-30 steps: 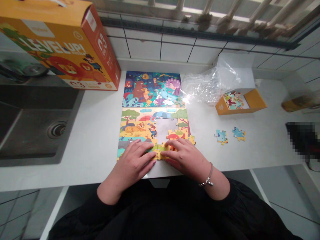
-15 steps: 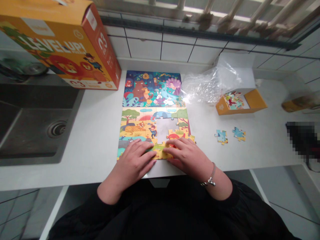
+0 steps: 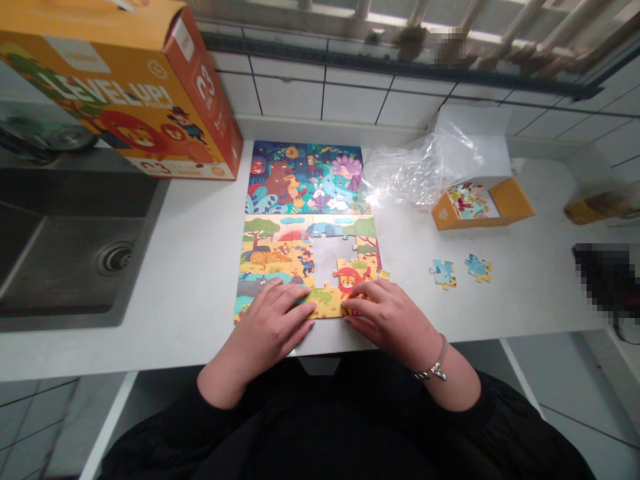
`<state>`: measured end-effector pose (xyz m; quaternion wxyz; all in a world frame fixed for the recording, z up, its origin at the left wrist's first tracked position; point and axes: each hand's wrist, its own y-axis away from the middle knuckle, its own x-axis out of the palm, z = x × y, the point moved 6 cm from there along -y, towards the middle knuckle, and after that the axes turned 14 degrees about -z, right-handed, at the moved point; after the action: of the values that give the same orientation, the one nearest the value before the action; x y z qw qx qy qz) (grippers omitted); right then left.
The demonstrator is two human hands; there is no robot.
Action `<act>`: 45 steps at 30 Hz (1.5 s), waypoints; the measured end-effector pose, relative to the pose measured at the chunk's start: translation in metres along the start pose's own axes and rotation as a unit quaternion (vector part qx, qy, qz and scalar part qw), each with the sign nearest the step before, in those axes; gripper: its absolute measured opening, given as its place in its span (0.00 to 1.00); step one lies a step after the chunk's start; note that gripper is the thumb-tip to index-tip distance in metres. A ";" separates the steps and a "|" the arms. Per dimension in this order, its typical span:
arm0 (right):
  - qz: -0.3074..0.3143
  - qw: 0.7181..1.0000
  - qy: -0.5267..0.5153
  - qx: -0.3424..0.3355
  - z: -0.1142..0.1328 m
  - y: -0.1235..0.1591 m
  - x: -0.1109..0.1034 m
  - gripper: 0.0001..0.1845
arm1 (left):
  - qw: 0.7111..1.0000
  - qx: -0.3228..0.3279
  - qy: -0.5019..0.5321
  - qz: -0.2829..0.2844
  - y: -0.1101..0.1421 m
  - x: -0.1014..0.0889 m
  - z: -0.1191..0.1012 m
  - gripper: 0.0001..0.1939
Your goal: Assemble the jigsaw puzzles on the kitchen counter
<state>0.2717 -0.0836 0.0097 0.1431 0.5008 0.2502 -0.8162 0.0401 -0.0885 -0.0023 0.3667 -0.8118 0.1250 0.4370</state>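
A savanna jigsaw puzzle [image 3: 270, 257] lies flat on the white counter, with a gap right of its middle where the counter shows through. My left hand [image 3: 273, 320] rests on its lower left edge, fingers stretched out and holding nothing. On the lower right, my right hand [image 3: 387, 317] lies with its fingertips on the pieces below the red lion [image 3: 349, 280], its fingers extended. Between both hands a green crocodile piece [image 3: 323, 297] is visible. Two loose puzzle pieces, a pale blue one [image 3: 444, 273] and a blue-and-yellow one [image 3: 479, 267], lie to the right.
A dark forest puzzle [image 3: 305, 177] adjoins the savanna one at the back. Clear plastic wrap [image 3: 405, 173] and an open orange box [image 3: 517, 203] with pieces stand back right. A large orange puzzle box [image 3: 135, 100] stands back left, beside the sink [image 3: 135, 267].
My right hand has slid a little to the right along the puzzle's lower edge, uncovering more of the lion and crocodile. My left hand has barely moved.
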 end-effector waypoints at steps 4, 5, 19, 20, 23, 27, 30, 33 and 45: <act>-0.008 1.000 0.019 0.004 -0.002 -0.001 0.002 0.10 | 1.000 0.002 0.004 0.008 -0.005 0.005 -0.005 0.11; -0.011 1.000 0.024 0.004 -0.003 -0.001 0.002 0.10 | 1.000 0.007 0.004 0.007 -0.006 0.007 -0.007 0.11; -0.048 0.998 0.038 0.011 0.002 -0.006 0.007 0.10 | 0.999 0.031 0.011 0.007 -0.014 0.021 -0.020 0.11; -0.049 0.998 0.040 0.011 0.003 -0.006 0.007 0.10 | 0.999 0.029 0.014 0.009 -0.014 0.021 -0.020 0.11; -0.050 0.997 0.055 0.006 0.005 -0.006 0.008 0.10 | 0.999 0.022 0.021 0.010 -0.014 0.022 -0.019 0.12; -0.047 0.995 0.085 -0.006 0.011 -0.004 0.007 0.11 | 0.999 0.019 0.025 0.002 -0.016 0.020 -0.019 0.11; -0.034 0.994 0.098 -0.018 0.015 -0.003 0.006 0.09 | 0.999 0.020 0.027 0.001 -0.016 0.020 -0.019 0.11; -0.027 0.993 0.112 -0.027 0.016 -0.001 0.006 0.05 | 0.999 0.027 0.022 -0.001 -0.017 0.020 -0.019 0.11; -0.043 0.994 0.096 -0.007 0.018 -0.004 0.017 0.10 | 0.999 0.020 0.027 -0.003 -0.015 0.020 -0.017 0.12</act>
<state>0.2491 -0.0901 0.0023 0.0864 0.5643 0.2901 -0.7681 0.0695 -0.0876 -0.0053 0.3810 -0.8161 0.1409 0.4110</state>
